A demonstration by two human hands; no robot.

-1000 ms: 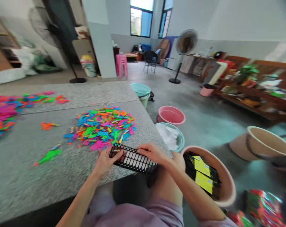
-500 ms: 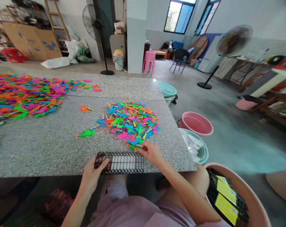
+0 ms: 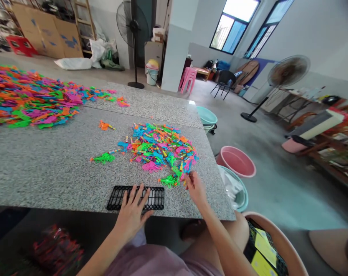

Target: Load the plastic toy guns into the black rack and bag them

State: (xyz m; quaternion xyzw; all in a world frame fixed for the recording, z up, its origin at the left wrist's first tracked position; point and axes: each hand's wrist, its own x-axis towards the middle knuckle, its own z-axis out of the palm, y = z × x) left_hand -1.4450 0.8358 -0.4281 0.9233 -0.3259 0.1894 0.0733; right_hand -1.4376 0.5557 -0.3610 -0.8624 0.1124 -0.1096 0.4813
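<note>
My left hand (image 3: 133, 209) lies spread over a black plastic lattice tray (image 3: 113, 198) at the table's front edge. Whitish pieces (image 3: 152, 197) show through the tray's right half; the fingers cover part of it. At the near right edge of a pile of small bright plastic toys (image 3: 162, 147), some gun-shaped, my right hand (image 3: 196, 189) has its fingers pinched on a small toy with pink and yellow parts, mostly hidden. Just left of those fingers lies a green toy (image 3: 169, 180). Another green toy (image 3: 104, 157) and an orange one (image 3: 104, 125) lie apart from the pile.
A bigger heap of the same toys (image 3: 32, 99) covers the far left of the speckled stone table (image 3: 61, 168). Right of the table stand a pink basin (image 3: 238, 161), a green basin (image 3: 243, 197) holding white plastic, and an orange tub (image 3: 289, 245) with black trays and yellow cards.
My left hand has gone from gripping the tray's left end to lying flat on it, and the tray now rests flat further left. My right hand has moved slightly right along the pile.
</note>
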